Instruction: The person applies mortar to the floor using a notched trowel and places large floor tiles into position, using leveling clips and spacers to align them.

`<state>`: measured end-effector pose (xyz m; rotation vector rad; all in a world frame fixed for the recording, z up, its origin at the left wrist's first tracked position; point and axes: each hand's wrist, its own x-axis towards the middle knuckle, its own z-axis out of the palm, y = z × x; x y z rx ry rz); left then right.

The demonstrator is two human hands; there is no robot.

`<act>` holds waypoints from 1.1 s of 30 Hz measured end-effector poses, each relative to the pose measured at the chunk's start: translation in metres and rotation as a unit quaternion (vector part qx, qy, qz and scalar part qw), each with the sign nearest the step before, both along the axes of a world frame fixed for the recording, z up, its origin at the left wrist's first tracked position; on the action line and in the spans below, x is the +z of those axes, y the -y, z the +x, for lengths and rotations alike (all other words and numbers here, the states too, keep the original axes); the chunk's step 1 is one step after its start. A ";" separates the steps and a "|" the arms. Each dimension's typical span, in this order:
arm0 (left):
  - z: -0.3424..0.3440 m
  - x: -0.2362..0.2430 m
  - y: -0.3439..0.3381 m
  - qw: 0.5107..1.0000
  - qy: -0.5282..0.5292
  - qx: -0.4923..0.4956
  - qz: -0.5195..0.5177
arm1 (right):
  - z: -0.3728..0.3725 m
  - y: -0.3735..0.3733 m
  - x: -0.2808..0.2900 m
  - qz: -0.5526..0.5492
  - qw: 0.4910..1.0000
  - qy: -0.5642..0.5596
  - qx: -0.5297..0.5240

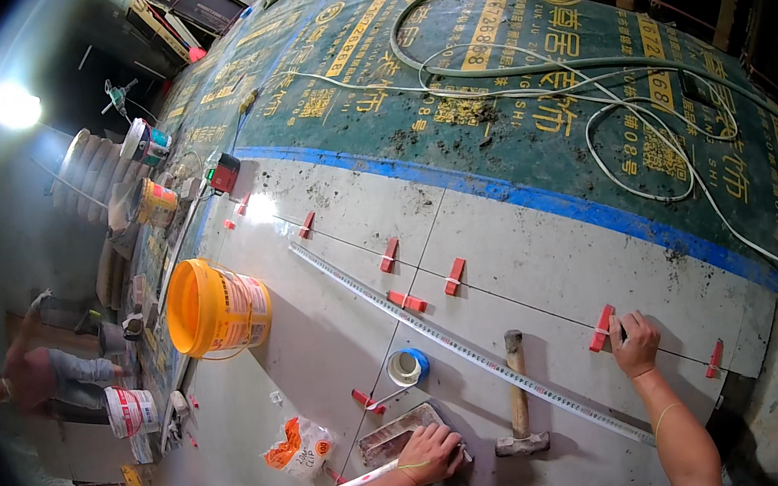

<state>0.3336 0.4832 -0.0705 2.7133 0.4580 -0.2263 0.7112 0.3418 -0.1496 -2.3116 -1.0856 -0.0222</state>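
Observation:
My right hand (636, 344) reaches out over the pale floor tiles (529, 274), its fingers pinched at the edge of a red tile-levelling wedge (601, 327) on a joint. Close to my knee, my left hand (431, 451) is curled down beside a dirty grey rectangular float (398, 434). A white rod (353, 484) runs beneath that wrist; what the fingers grip is hidden. Between my hands lie a hammer (518, 383) with a wooden handle and an extended tape measure (481, 360). A roll of blue-and-white tape (408, 367) rests near the float.
More red wedges (454, 276) stand along the joints. At left are a yellow bucket (222, 307) and a plastic bag of clips (297, 447). Blue tape (499, 189) borders a green floor cover (340, 84) crossed by hoses (583, 78). Another person (41, 373) works far left.

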 end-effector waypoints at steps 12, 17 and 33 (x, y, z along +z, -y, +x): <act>-0.001 -0.002 0.000 1.000 -0.004 0.000 -0.005 | 0.001 0.001 -0.002 -0.001 1.000 0.023 0.006; 0.002 -0.001 0.001 1.000 0.003 0.007 -0.011 | 0.000 -0.001 0.003 -0.005 1.000 0.021 -0.008; 0.017 -0.002 0.020 1.000 0.026 0.006 0.005 | 0.008 0.010 0.006 -0.001 0.984 -0.167 -0.063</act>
